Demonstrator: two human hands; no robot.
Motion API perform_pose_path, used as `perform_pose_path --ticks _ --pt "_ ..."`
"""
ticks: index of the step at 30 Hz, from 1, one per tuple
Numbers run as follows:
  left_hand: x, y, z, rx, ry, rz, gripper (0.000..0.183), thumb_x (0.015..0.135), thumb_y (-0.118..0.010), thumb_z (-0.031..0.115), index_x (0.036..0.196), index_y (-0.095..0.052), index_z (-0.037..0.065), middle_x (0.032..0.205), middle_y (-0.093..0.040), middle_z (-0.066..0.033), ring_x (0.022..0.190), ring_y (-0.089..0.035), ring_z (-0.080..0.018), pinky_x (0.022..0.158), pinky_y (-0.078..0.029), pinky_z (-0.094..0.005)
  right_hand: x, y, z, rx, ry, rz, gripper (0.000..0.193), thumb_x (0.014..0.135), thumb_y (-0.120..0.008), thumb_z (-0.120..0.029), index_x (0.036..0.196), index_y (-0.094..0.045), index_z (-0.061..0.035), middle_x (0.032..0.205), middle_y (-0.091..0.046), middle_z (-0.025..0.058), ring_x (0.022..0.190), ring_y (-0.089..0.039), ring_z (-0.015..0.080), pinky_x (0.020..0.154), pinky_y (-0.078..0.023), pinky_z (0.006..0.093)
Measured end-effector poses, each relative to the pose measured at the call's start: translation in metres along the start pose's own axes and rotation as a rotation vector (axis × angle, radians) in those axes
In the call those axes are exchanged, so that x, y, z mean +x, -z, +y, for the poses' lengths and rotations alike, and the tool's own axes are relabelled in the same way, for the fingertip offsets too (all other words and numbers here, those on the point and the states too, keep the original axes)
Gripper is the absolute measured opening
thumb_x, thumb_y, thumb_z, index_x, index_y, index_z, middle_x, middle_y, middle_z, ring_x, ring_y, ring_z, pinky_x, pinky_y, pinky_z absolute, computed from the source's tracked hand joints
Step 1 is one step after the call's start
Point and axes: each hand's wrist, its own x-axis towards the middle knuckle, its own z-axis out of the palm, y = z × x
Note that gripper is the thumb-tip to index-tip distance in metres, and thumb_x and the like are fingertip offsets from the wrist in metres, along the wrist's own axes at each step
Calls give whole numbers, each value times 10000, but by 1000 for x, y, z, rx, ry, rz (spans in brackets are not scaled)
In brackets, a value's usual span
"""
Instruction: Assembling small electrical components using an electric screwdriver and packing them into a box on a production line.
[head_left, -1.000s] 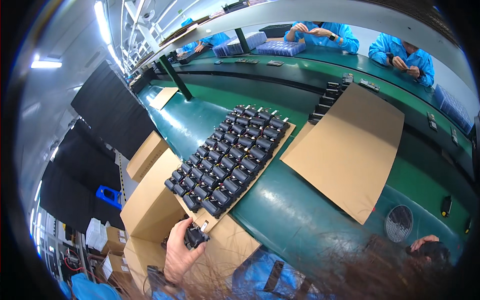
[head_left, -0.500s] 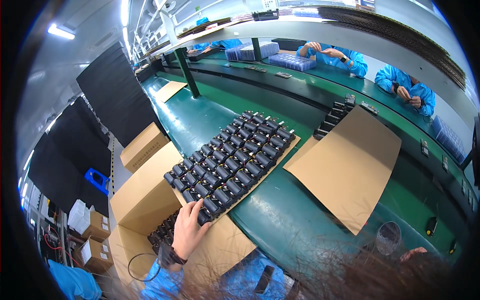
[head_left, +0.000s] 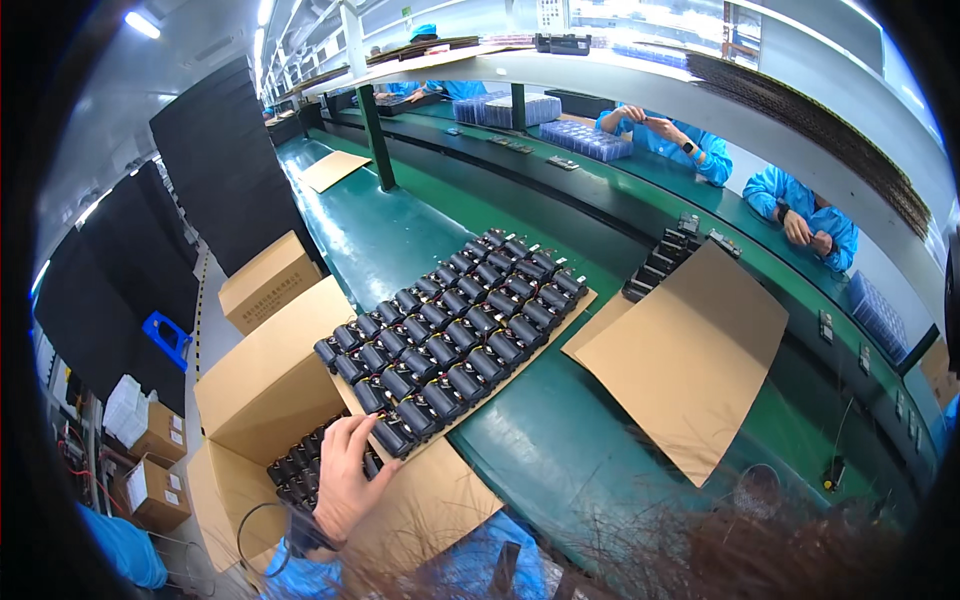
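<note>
My left hand [head_left: 350, 478] is at the near corner of a dense array of black cylindrical parts with thin wires [head_left: 440, 345]. Its thumb and fingers are apart, the fingertips close beside the corner cylinder [head_left: 394, 437]; whether they touch it is unclear. These rows lie on a cardboard sheet [head_left: 487, 408], partly over an open cardboard box [head_left: 222, 430]. Inside the box, more black cylinders [head_left: 295, 472] show beneath my wrist. My right hand is not in view.
A large loose cardboard sheet [head_left: 690, 360] lies on the green bench [head_left: 540, 450], against black parts [head_left: 665, 262]. A metal post [head_left: 377, 140] holds an overhead shelf [head_left: 620, 70]. Across the line, co-workers in blue sleeves [head_left: 690, 150] handle small things. Another carton [head_left: 268, 280] stands at left.
My left hand has drawn back slightly down and left along the corner of the array. The whole view has shifted a little; the rows look unchanged.
</note>
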Motion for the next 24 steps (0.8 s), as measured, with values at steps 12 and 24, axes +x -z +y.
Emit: perform_pose_path --ticks 12,24 --pt "-7 -17 -30 -125 87 18 690 675 -815 51 1309 -550 -16 1259 -564 -197 1204 -524 -387 1058 -432 -462 -5 -22 -22 -1067 70 71 662 979 -669 -439 1359 -543 88 1256 -665 255 1125 -649 361 963 -490 379" --pt "-37 -11 -46 -539 403 52 542 787 -735 81 1303 -574 38 1244 -592 -89 1180 -575 -232 940 -470 -365 24 -29 35 -747 485 159 485 967 -688 -276 1328 -583 31 1107 -623 123 921 -576 229 800 -471 314"
